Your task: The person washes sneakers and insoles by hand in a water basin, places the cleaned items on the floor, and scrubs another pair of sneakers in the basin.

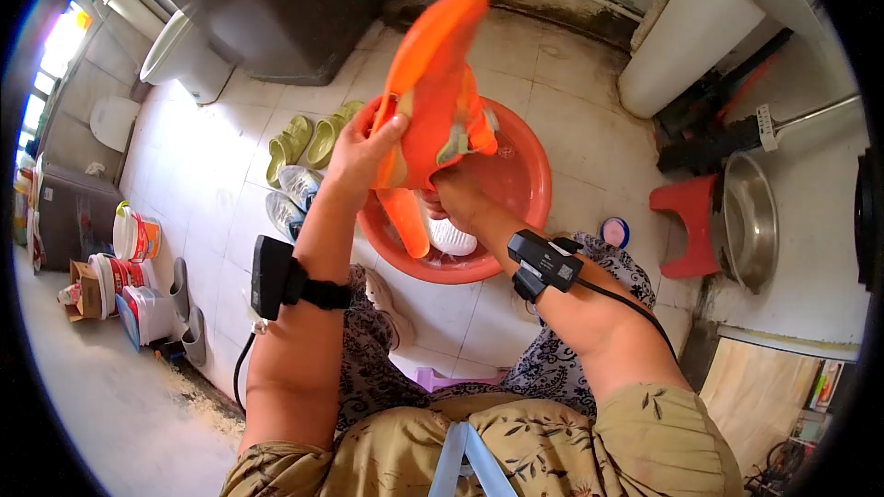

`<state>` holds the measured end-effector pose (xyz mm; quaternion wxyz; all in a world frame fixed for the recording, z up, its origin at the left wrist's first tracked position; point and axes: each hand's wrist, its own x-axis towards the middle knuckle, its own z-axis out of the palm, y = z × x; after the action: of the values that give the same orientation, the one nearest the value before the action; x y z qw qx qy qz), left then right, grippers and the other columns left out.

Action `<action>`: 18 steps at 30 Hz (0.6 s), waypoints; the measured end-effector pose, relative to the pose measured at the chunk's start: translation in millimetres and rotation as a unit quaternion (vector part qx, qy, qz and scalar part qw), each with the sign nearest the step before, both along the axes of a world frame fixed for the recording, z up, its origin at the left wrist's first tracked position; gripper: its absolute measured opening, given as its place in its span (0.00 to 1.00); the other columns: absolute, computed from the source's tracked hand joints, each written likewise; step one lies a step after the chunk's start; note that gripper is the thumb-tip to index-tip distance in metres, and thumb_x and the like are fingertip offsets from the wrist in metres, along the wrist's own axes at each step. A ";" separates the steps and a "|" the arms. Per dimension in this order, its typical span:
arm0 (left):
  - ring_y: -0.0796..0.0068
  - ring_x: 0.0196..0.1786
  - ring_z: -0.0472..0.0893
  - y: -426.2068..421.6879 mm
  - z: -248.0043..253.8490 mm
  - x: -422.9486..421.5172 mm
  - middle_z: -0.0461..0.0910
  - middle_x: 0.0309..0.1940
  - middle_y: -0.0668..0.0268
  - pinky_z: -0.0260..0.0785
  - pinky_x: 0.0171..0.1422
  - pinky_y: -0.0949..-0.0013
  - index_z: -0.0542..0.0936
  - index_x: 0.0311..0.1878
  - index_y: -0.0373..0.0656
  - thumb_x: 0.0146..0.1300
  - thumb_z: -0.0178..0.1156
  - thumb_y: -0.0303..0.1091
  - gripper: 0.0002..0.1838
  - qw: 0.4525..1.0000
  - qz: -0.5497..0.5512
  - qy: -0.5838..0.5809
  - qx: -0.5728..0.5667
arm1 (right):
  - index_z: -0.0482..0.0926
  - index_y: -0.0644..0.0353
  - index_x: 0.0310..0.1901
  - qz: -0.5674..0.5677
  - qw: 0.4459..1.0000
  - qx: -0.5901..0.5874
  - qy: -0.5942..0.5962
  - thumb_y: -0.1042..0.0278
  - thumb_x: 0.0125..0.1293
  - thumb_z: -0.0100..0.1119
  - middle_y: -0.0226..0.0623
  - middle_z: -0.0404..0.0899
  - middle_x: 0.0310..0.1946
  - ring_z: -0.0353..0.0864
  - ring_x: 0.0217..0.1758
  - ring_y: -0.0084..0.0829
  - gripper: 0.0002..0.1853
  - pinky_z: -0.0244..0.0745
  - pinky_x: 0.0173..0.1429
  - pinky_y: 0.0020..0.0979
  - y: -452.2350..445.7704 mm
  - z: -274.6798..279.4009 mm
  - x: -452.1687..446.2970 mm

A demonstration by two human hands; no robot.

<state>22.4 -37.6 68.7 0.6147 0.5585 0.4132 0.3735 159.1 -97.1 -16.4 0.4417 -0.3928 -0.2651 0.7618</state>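
My left hand (361,156) grips a bright orange sneaker (433,101) along its side, thumb on the upper, and holds it tilted above a red plastic basin (543,189). My right hand (445,195) is just below the shoe, by its lower end. Its fingers are curled, and the shoe and wrist partly hide what they close on. In the basin lie an orange insole-shaped piece (403,223) and a white object with a dotted surface (451,238), partly covered by my right hand. Water shows in the basin.
Green clogs (291,148) and grey-white sneakers (299,187) stand left of the basin. Buckets (136,235) and grey slippers (189,322) are further left. On the right are a round blue-rimmed lid (614,233), a red stool (686,225) and a metal bowl (750,221).
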 end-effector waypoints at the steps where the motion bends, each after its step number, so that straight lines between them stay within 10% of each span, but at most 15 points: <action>1: 0.76 0.50 0.73 -1.1 2.2 -0.8 0.74 0.49 0.64 0.66 0.54 0.72 0.69 0.58 0.36 0.59 0.61 0.41 0.27 0.999 -0.002 -0.045 -0.031 | 0.65 0.51 0.27 -0.007 1.000 0.019 -0.006 0.60 0.63 0.44 0.22 0.59 0.15 0.56 0.16 0.20 0.09 0.54 0.22 0.24 -0.1 0.9 1.2; 8: 0.76 0.49 0.74 0.1 -10.5 -3.6 0.74 0.48 0.65 0.67 0.54 0.71 0.67 0.59 0.36 0.62 0.58 0.41 0.27 0.995 0.001 -0.061 -0.081 | 0.71 0.54 0.33 0.008 0.996 0.040 -0.083 0.57 0.64 0.45 0.25 0.64 0.18 0.62 0.18 0.21 0.10 0.60 0.24 0.23 -6.4 5.6 5.2; 13: 0.76 0.49 0.74 7.3 -15.5 -19.0 0.75 0.48 0.64 0.67 0.53 0.72 0.68 0.59 0.36 0.62 0.57 0.41 0.26 0.995 0.026 -0.045 -0.088 | 0.72 0.56 0.53 -0.230 0.971 -0.044 0.044 0.45 0.66 0.45 0.32 0.73 0.35 0.71 0.36 0.22 0.24 0.70 0.40 0.27 -1.0 17.3 46.5; 18: 0.76 0.49 0.74 -3.5 -16.0 -7.6 0.75 0.47 0.63 0.67 0.53 0.73 0.69 0.58 0.36 0.63 0.57 0.41 0.25 0.998 0.020 0.026 -0.046 | 0.68 0.62 0.56 -0.216 0.974 0.071 -0.013 0.43 0.66 0.44 0.37 0.70 0.49 0.71 0.48 0.28 0.29 0.66 0.53 0.31 15.0 45.4 40.6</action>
<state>14.9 -41.1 52.7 0.6214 0.5304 0.4571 0.3515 199.6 -82.1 29.0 0.6189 -0.4184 -0.2337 0.6223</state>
